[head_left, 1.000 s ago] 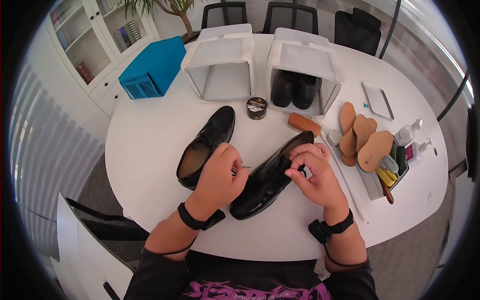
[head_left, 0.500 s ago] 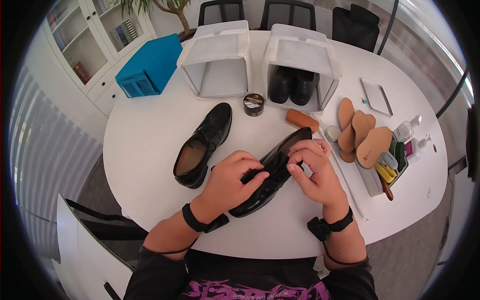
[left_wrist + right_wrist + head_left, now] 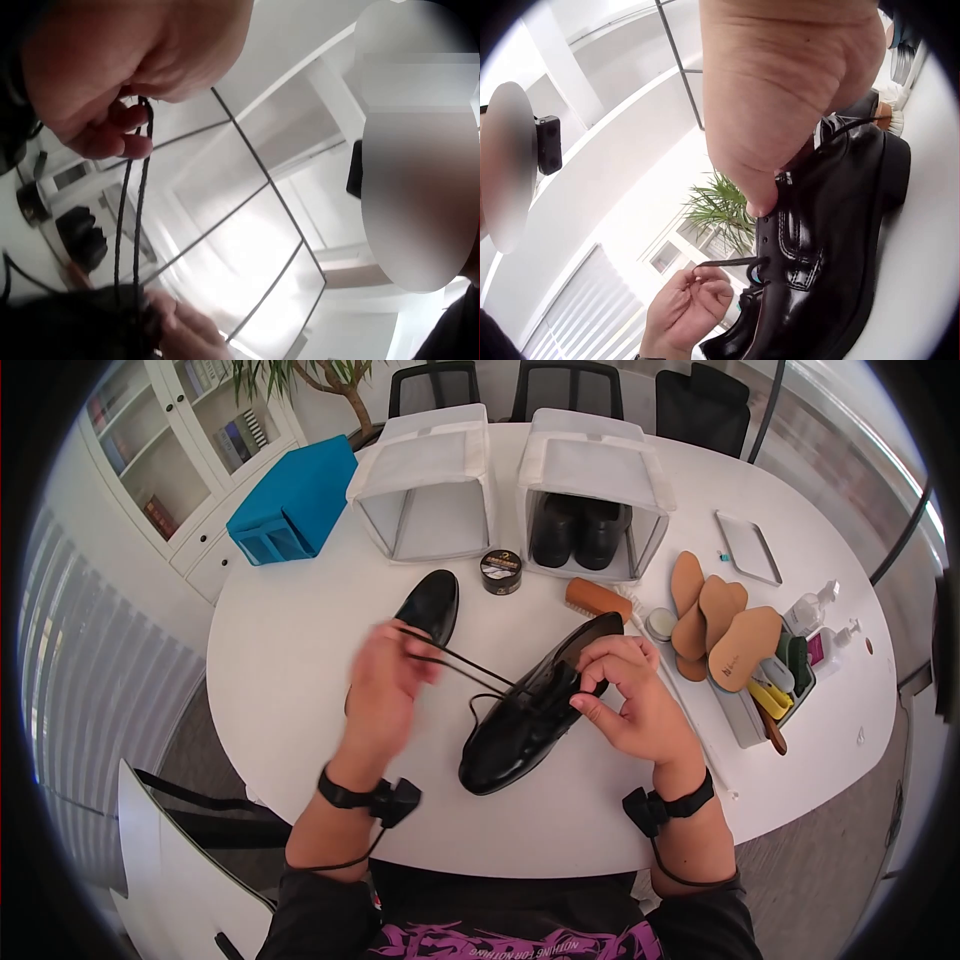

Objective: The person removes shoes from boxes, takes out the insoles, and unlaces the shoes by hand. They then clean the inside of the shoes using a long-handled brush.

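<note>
Toward the table's near edge (image 3: 520,850), the shoe (image 3: 530,727) points toe-first; right hand (image 3: 628,695) grips it, left hand (image 3: 385,685) pinches laces (image 3: 139,225) leftward

White table (image 3: 285,650) carries, at front, a black lace-up shoe (image 3: 515,732); left of it, a second black shoe (image 3: 438,603). Back row, left to right: blue box (image 3: 305,500), open white box (image 3: 420,468), second white box (image 3: 597,465). Centre: round black tin (image 3: 501,572), brown brush (image 3: 597,598). Right: pale tin (image 3: 660,624), grey caddy (image 3: 738,718), shallow tray (image 3: 748,546), two bottles (image 3: 828,652).
</note>
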### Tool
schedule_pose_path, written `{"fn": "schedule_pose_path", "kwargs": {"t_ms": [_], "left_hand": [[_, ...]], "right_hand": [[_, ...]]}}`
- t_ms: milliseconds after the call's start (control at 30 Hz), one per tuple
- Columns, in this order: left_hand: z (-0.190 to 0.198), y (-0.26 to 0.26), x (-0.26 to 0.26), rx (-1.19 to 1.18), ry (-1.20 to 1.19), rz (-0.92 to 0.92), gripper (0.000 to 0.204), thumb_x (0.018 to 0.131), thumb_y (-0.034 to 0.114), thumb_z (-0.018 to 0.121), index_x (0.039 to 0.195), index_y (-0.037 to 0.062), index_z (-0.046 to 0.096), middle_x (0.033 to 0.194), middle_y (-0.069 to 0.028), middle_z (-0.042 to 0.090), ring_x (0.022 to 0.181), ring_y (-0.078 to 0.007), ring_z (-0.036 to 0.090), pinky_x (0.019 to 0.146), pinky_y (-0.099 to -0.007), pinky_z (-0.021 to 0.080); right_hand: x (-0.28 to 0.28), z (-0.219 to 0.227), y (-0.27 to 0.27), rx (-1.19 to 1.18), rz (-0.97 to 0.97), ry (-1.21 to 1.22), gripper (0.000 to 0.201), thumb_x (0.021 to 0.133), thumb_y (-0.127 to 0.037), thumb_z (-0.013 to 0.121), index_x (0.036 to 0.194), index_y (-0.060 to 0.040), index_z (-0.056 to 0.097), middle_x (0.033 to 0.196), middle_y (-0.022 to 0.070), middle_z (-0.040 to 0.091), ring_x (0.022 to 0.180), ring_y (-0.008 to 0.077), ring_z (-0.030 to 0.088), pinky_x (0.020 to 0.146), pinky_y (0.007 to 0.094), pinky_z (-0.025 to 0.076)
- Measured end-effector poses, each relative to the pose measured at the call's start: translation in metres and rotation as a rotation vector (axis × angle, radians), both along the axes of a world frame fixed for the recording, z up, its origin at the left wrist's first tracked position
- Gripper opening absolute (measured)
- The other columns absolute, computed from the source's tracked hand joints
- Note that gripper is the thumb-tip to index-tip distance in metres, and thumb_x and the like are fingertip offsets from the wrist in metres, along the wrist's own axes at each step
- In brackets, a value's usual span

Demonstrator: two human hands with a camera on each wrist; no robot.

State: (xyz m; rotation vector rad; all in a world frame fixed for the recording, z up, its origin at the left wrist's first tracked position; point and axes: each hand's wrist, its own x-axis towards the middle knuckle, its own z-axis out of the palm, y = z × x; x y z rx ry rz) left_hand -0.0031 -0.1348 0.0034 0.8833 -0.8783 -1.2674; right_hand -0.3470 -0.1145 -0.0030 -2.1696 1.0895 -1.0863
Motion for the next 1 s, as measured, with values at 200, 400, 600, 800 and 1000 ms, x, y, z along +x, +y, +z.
{"fn": "schedule_pose_path", "kwargs": {"t_ms": [200, 400, 600, 800, 1000], "left_hand": [[0.036, -0.019, 0.119, -0.351, 0.307, 0.34, 0.031, 0.134, 0.023, 0.052, 0.106, 0.0095, 0.056, 0.097, 0.0031, 0.05, 0.082, -0.0118, 0.043, 0.075, -0.0305, 0.042], [-0.001, -0.018, 0.308, -0.52, 0.531, 0.53, 0.028, 0.124, 0.005, 0.047, 0.096, 0.0079, 0.045, 0.093, -0.0016, 0.047, 0.078, -0.0141, 0.042, 0.071, -0.0326, 0.042], [0.0, -0.035, 0.358, -0.341, 0.269, 0.884, 0.029, 0.126, 0.012, 0.054, 0.098, 0.0062, 0.055, 0.091, -0.0024, 0.055, 0.076, -0.0131, 0.051, 0.069, -0.0297, 0.048], [0.02, -0.055, 0.245, 0.062, -0.48, 0.444, 0.019, 0.124, 0.031, 0.07, 0.121, 0.0133, 0.078, 0.093, 0.0059, 0.064, 0.079, -0.0067, 0.056, 0.071, -0.0259, 0.046], [0.033, -0.048, 0.185, 0.061, -0.98, -0.151, 0.03, 0.119, 0.019, 0.077, 0.142, 0.0007, 0.075, 0.112, -0.0049, 0.08, 0.103, -0.0146, 0.075, 0.09, -0.032, 0.06]], "right_hand": [[-0.006, 0.003, -0.002, 0.013, -0.027, 0.031, 0.023, 0.1, -0.011, 0.094, 0.101, -0.0141, 0.072, 0.124, -0.0006, 0.071, 0.126, 0.0232, 0.065, 0.13, 0.0504, 0.029], [-0.007, 0.002, -0.002, 0.007, -0.046, 0.032, 0.023, 0.1, -0.011, 0.094, 0.1, -0.0138, 0.072, 0.122, -0.0009, 0.071, 0.125, 0.0227, 0.065, 0.13, 0.0503, 0.028], [-0.013, 0.0, -0.003, 0.005, -0.054, 0.03, 0.024, 0.1, -0.011, 0.094, 0.099, -0.0138, 0.071, 0.123, 0.0003, 0.072, 0.125, 0.0234, 0.065, 0.131, 0.051, 0.029], [-0.014, 0.003, -0.002, 0.022, -0.036, 0.014, 0.026, 0.095, -0.016, 0.094, 0.098, -0.0132, 0.068, 0.123, 0.0016, 0.072, 0.122, 0.0241, 0.066, 0.13, 0.0498, 0.029], [-0.012, 0.003, -0.002, -0.011, -0.006, -0.017, 0.031, 0.096, -0.026, 0.093, 0.094, -0.0122, 0.065, 0.113, 0.0038, 0.071, 0.113, 0.0264, 0.065, 0.13, 0.0524, 0.03]]}}
